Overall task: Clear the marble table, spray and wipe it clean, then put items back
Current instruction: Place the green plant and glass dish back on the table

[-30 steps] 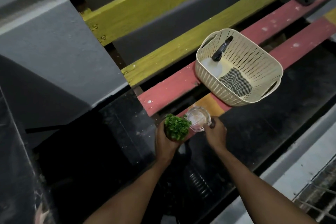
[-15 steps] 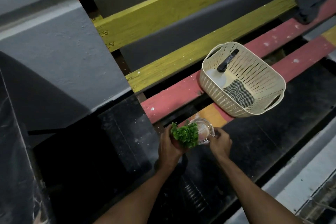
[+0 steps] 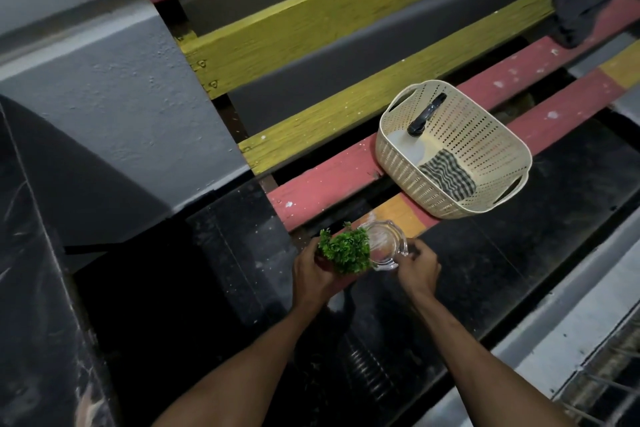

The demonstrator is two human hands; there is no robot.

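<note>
My left hand point(image 3: 311, 270) grips a small green plant point(image 3: 346, 251), with its pot hidden by my fingers. Right beside it, my right hand point(image 3: 417, 267) holds a clear glass ashtray point(image 3: 384, 246) by its rim. Both are just above the near slat of a red and yellow bench point(image 3: 332, 184). A cream perforated basket point(image 3: 485, 149) sits on the bench to the right. It holds a white spray bottle with a black nozzle point(image 3: 420, 121) and a checked cloth point(image 3: 446, 175).
A dark marble surface point(image 3: 45, 288) runs along the left edge. A dark crumpled cloth point(image 3: 581, 7) lies on the bench at the far right. Grey wall rises behind the bench. Black floor lies below my arms, and a wire rack point(image 3: 602, 392) shows at the bottom right.
Both hands, with the plant and the ashtray, have drifted slightly right and nearer together over the bench slat. The view has shifted, so the basket sits lower in frame.
</note>
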